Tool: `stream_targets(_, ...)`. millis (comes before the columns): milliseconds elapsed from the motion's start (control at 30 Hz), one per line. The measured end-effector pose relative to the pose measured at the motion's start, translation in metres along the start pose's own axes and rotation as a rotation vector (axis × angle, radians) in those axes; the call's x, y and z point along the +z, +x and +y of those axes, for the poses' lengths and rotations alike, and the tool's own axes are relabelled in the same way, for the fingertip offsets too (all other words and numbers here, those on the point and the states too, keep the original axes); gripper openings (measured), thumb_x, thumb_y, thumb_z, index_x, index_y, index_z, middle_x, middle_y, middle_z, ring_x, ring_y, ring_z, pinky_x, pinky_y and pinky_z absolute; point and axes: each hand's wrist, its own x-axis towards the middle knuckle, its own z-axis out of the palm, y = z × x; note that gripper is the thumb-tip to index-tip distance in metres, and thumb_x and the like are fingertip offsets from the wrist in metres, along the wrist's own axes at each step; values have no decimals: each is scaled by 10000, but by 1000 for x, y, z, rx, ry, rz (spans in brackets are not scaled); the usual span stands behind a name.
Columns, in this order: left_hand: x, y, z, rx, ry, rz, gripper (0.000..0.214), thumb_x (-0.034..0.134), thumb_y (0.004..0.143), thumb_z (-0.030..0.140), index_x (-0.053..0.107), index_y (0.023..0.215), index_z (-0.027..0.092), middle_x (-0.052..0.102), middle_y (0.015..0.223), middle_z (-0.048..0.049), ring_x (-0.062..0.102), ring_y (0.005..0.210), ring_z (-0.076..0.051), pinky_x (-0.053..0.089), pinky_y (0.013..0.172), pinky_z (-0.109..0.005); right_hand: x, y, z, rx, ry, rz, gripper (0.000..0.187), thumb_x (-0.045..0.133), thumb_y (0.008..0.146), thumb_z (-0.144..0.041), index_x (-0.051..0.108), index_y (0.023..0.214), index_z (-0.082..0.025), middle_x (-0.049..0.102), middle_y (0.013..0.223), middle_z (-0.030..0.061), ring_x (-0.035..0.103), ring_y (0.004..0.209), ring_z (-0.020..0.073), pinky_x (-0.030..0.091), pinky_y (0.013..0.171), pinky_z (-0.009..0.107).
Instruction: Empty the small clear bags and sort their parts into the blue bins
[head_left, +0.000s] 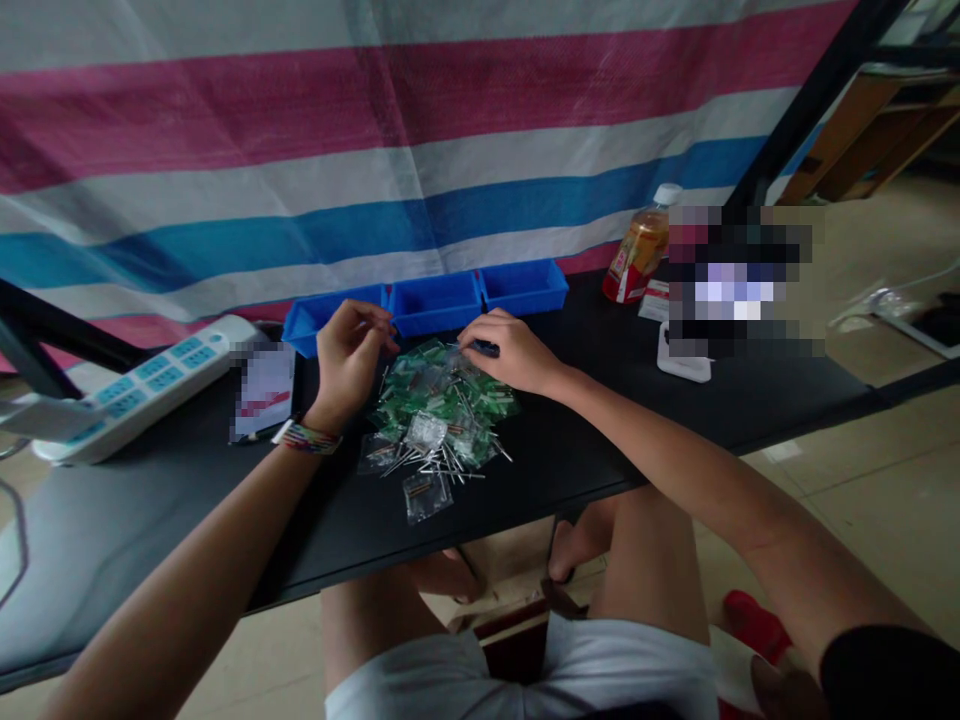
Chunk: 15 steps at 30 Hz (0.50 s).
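A heap of small clear and green plastic packets mixed with thin metal pins lies on the black table. My left hand is at the heap's upper left, just in front of the left blue bin. Its fingers are curled toward the thumb; anything between them is too small to make out. Over the upper right of the heap, my right hand has its thumb and fingers closed in a pinch at the packets. What it grips is hidden.
Two more blue bins continue the row behind the heap. A power strip and a phone lie at left. A drink bottle and a white case are at right. Striped sheeting hangs behind.
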Motion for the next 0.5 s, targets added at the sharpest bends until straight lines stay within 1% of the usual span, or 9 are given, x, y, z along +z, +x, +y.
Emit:
stream_targets(67, 4, -6, 7, 6, 67, -119, 209, 756, 919, 410, 741, 988, 213, 734, 802, -28, 688, 668, -169, 531, 616, -279, 1, 1, -3, 37, 84, 86, 145, 626, 1024, -237, 747, 950, -207, 791, 1027, 61, 682, 1000, 223, 487, 992, 413)
stream_targets(133, 8, -12, 15, 23, 133, -209, 297, 759, 942, 483, 782, 1040, 203, 785, 878, -61, 729, 789, -205, 568, 710, -304, 3, 2, -5, 108, 237, 151, 170, 640, 1018, -326, 744, 967, -203, 788, 983, 57, 689, 934, 211, 525, 914, 391)
stream_targets(233, 17, -19, 27, 57, 153, -266, 349, 788, 929, 540, 812, 1009, 200, 825, 983, -86, 748, 901, -237, 590, 835, -347, 8, 4, -7, 217, 530, 165, 273, 697, 966, -460, 736, 1007, -193, 786, 954, 60, 708, 853, 196, 573, 819, 362)
stream_targets(267, 20, -21, 30, 60, 141, -274, 352, 794, 925, 549, 813, 984, 202, 828, 984, -86, 749, 902, -239, 590, 846, -351, 10, 5, -7, 250, 603, 153, 301, 719, 942, -485, 732, 1015, -193, 783, 944, 60, 713, 834, 193, 585, 803, 358)
stream_targets(333, 26, -25, 33, 41, 118, -273, 359, 782, 935, 560, 799, 919, 202, 816, 913, -79, 743, 856, -235, 587, 818, -349, 11, 5, -9, 314, 690, 127, 330, 761, 897, -504, 721, 1019, -200, 772, 909, 48, 714, 788, 184, 600, 771, 352)
stream_targets(400, 29, -27, 34, 16, 93, -285, 367, 771, 944, 561, 779, 873, 202, 792, 839, -67, 728, 803, -225, 578, 776, -338, 11, 5, -11, 360, 723, 112, 346, 791, 864, -498, 715, 1039, -209, 761, 884, 32, 711, 751, 176, 605, 742, 344)
stream_targets(500, 29, -27, 30, 1, 84, -329, 369, 776, 939, 555, 755, 839, 201, 768, 806, -54, 705, 771, -210, 560, 753, -323, 10, 4, -13, 392, 744, 89, 366, 802, 844, -484, 701, 1071, -214, 736, 848, 13, 703, 690, 166, 602, 683, 330)
